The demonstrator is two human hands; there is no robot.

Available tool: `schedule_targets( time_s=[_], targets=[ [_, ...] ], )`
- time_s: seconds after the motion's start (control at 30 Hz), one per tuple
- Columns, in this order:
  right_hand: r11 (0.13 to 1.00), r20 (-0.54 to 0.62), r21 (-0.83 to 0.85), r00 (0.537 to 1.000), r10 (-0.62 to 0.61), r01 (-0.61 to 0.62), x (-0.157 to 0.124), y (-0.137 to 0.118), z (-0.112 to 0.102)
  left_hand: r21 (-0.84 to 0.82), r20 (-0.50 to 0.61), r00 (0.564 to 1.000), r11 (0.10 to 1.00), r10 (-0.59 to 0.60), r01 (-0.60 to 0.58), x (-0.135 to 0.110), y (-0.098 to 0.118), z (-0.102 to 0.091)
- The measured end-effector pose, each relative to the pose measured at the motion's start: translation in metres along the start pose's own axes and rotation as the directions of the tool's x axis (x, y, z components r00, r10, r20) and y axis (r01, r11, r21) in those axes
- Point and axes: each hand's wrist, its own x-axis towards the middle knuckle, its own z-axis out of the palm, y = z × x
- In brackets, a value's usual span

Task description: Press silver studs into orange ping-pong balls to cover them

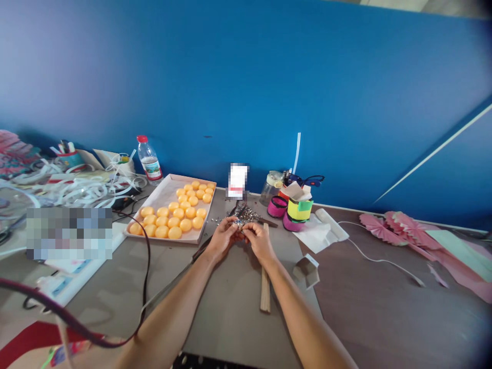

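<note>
My left hand [222,237] and my right hand [258,238] meet over the middle of the table, fingers curled together round a small glittery silver object [239,224]. More silver bits [246,212] lie scattered just behind it. Both forearms stretch up from the bottom of the view. A wooden stick [265,287] lies on the table under my right wrist. Left of my hands sits a pink tray [165,190] holding several yellow-orange balls [175,215].
A water bottle [149,159] stands behind the tray. Coloured paper cups [294,210], a jar [271,187] and scissors are right of the hands. Near them lie white folded paper [319,230], a small box [307,269], a white cable [380,259] and pink paper fans [384,225]. A dark cord [146,266] loops at left.
</note>
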Motion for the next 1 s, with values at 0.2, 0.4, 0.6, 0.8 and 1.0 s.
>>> schedule_targets(
  time_s=[0.2,0.4,0.6,0.8,1.0],
  targets=[
    [1.000,0.015,0.001,1.000,0.009,-0.009,-0.0005,-0.0013,-0.0022,0.048,-0.034,0.999,0.999,0.019,-0.017,0.0007,-0.0016,-0.0013],
    [0.999,0.013,0.011,0.999,0.031,-0.031,-0.0002,0.0005,-0.0025,0.118,-0.050,0.997,0.992,0.050,-0.044,-0.0002,-0.0029,-0.0002],
    [1.000,0.020,-0.021,1.000,0.024,-0.024,-0.0004,0.0022,-0.0021,0.177,-0.070,0.992,0.980,0.104,-0.090,-0.0005,-0.0043,0.0013],
    [0.999,0.002,-0.026,1.000,0.023,-0.023,-0.0011,-0.0006,-0.0019,0.240,-0.086,0.984,0.962,0.158,-0.133,-0.0008,-0.0066,0.0011],
    [0.999,0.025,-0.015,0.999,0.041,-0.041,-0.0013,-0.0015,-0.0023,0.323,-0.079,0.977,0.932,0.198,-0.163,-0.0014,-0.0080,0.0000]
  ],
)
